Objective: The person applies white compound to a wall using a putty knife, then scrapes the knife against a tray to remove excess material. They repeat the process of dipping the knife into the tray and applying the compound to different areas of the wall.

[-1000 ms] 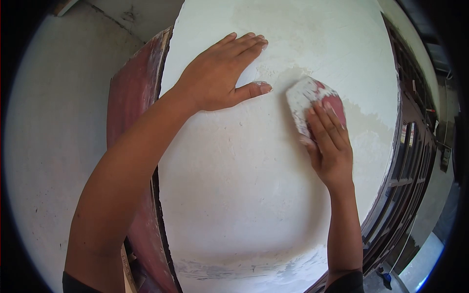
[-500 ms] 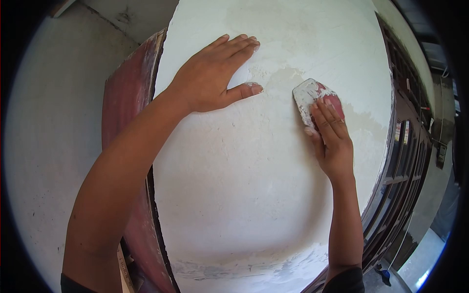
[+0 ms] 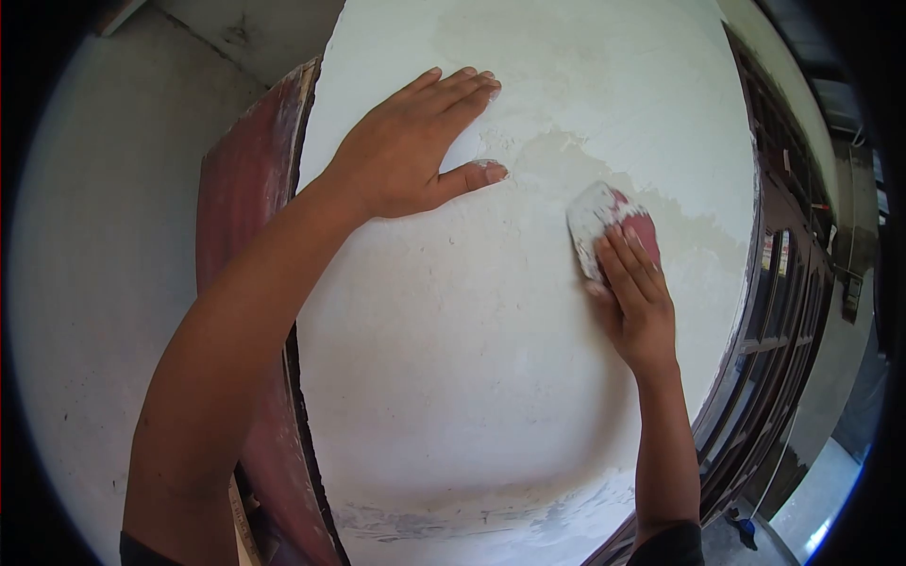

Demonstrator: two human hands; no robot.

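Observation:
My left hand (image 3: 401, 141) lies flat on the white wall surface (image 3: 453, 330), fingers stretched out and thumb apart, with white dust on the fingertips. Farther right, my right hand (image 3: 639, 297) grips a flat red pad (image 3: 593, 217) caked with white and presses it against the same surface. Its fingers lie over the pad's red lower right part, and the thumb sits along the left edge. The hand covers the pad's lower end. Just above the pad spreads a greyish, damp-looking patch (image 3: 552, 156).
A dark red panel (image 3: 241, 179) with a rough edge borders the white surface on the left. Brown-framed windows (image 3: 779, 292) run along the right. Beyond the red panel is a grey wall (image 3: 104, 236). Grey smears (image 3: 425, 519) mark the lower white surface.
My right hand has slid the red pad downward, baring more of the grey patch above it. My left hand stays in place.

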